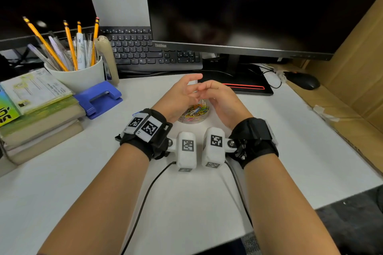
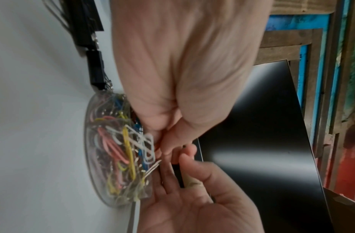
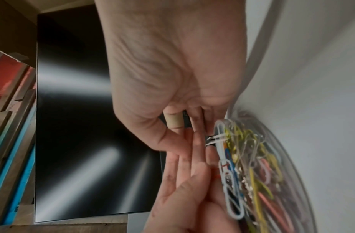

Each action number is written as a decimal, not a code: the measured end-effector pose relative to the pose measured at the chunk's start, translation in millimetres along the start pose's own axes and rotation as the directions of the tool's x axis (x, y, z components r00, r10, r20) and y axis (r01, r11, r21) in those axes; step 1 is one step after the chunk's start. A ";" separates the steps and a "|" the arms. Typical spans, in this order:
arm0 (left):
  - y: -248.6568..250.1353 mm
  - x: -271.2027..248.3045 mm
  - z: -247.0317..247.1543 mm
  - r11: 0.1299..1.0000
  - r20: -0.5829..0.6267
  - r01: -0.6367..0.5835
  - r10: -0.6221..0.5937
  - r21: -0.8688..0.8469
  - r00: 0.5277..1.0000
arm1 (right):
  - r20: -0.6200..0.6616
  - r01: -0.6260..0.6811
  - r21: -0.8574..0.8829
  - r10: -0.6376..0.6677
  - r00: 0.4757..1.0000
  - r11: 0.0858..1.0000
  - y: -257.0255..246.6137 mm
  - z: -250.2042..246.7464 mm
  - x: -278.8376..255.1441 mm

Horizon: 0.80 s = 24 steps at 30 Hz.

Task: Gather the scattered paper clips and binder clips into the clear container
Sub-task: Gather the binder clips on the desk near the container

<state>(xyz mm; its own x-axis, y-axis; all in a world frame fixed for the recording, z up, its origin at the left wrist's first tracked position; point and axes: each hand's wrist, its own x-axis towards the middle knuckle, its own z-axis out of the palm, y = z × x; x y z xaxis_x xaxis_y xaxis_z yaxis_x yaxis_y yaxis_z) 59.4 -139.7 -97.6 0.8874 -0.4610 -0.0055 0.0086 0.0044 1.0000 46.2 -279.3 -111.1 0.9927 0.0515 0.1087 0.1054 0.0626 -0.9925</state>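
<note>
Clear plastic, the container (image 1: pixel 193 119) stands on the white desk (image 1: pixel 279 130), in the middle, just near of the monitor base (image 1: pixel 248 89), heaped with coloured paper clips (image 1: pixel 195 111); above it the left hand (image 1: pixel 180 97) and right hand (image 1: pixel 222 99) meet fingertip to fingertip, fingers loosely extended; whether either pinches a clip I cannot tell; far left, a blue hole punch (image 1: pixel 99 98) beside a white pencil cup (image 1: pixel 79 76).
</note>
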 end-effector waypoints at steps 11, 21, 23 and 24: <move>10.2 -3.1 -8.3 0.992 -0.163 0.001 0.020 0.128 0.986 | -0.175 -0.081 -0.191 0.047 0.983 0.978 3.5 -12.3 2.2; 9.1 -9.1 -26.0 0.867 -0.144 0.134 -0.073 0.481 0.987 | 0.096 -0.091 -0.371 0.136 0.986 0.924 -1.4 -8.1 -6.3; 10.6 -11.7 -23.0 0.855 -0.099 0.152 -0.119 0.495 0.988 | 0.106 -0.081 -0.347 0.125 0.986 0.934 -0.7 -7.3 -5.9; 10.4 -12.0 -21.7 0.848 -0.085 0.154 -0.129 0.507 0.988 | 0.107 -0.082 -0.327 0.123 0.987 0.942 -0.4 -7.3 -5.2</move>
<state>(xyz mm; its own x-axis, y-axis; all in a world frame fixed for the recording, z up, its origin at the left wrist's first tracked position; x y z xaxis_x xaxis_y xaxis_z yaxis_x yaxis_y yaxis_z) 58.9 -114.8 -87.4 0.9148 -0.3805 -0.1352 -0.0893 -0.5173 0.8511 41.5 -286.8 -111.7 0.9862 0.1654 -0.0091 0.0365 -0.2708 -0.9619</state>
